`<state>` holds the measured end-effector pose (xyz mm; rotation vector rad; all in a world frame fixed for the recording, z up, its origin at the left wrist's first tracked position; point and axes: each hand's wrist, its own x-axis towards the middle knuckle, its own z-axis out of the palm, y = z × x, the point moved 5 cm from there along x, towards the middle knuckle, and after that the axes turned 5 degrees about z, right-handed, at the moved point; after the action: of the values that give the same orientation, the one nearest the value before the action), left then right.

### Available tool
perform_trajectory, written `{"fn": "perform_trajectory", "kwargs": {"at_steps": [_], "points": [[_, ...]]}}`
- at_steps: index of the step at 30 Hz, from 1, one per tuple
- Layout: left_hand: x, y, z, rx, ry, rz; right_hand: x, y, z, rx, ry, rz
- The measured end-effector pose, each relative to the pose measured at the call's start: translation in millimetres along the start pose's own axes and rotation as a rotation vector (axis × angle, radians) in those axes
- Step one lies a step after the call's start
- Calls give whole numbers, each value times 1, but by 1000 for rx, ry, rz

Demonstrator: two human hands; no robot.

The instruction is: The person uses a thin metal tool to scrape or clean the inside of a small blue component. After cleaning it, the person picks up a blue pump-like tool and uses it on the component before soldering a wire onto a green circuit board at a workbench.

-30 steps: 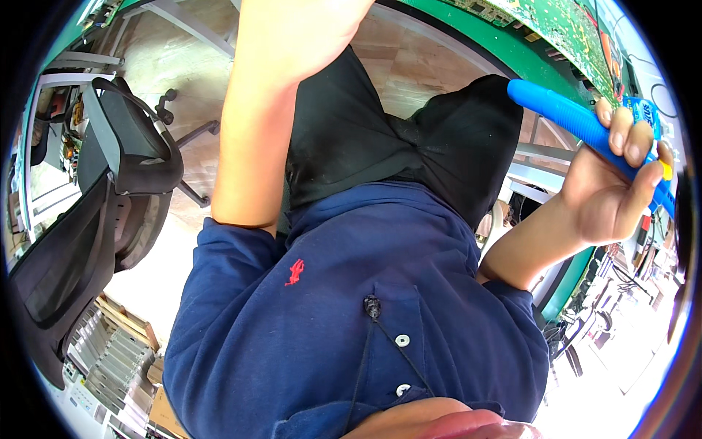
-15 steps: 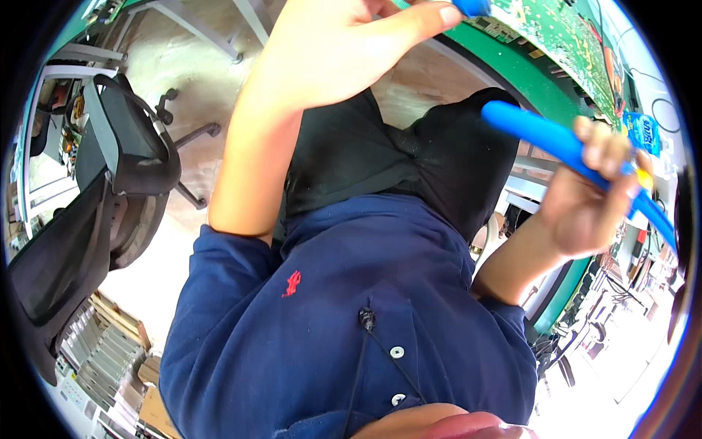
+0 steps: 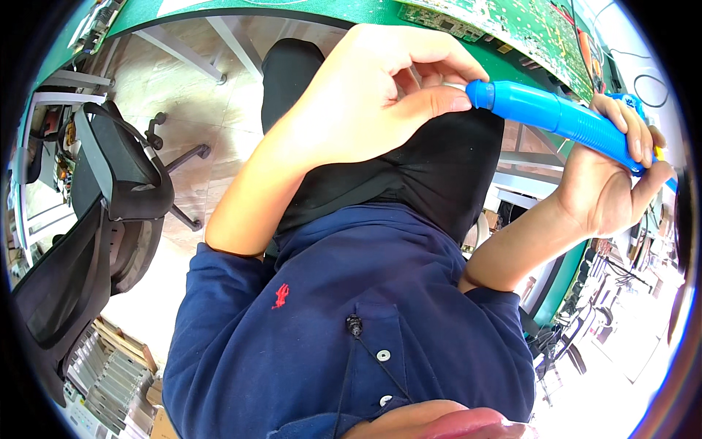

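My right hand [image 3: 610,164] is wrapped around the ribbed rear part of a blue solder sucker [image 3: 537,110], a tube with a bit of yellow by the fingers. The tool lies nearly level above my right thigh, its front end pointing left. My left hand [image 3: 398,91] pinches a small blue end piece [image 3: 479,94] between thumb and fingertips. That piece meets the front of the tube; whether it is fixed on cannot be made out. The tube's thin rear end runs toward the right rim of the view.
A large green circuit board [image 3: 523,33] lies on the green bench top [image 3: 292,7] ahead, with cables and tools at its right. A black office chair [image 3: 135,175] stands at the left. Metal table legs [image 3: 179,53] are below the bench. My legs are beneath both hands.
My left hand has come down and back from the bench with the small blue piece, bringing it to the tube's front end. The right hand's grip has turned slightly, the tube now more level.
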<state>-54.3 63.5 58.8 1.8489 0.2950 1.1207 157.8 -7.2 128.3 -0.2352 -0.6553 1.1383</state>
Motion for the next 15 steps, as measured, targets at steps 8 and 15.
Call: {"fn": "perform_trajectory", "kwargs": {"at_steps": [8,15], "points": [[-3,-4,13,-65,15,-22,1,-1,16,-119,-29,-61],[-3,-10,33,90,-100,139,12,-6,27,-245,-134,64]]}}
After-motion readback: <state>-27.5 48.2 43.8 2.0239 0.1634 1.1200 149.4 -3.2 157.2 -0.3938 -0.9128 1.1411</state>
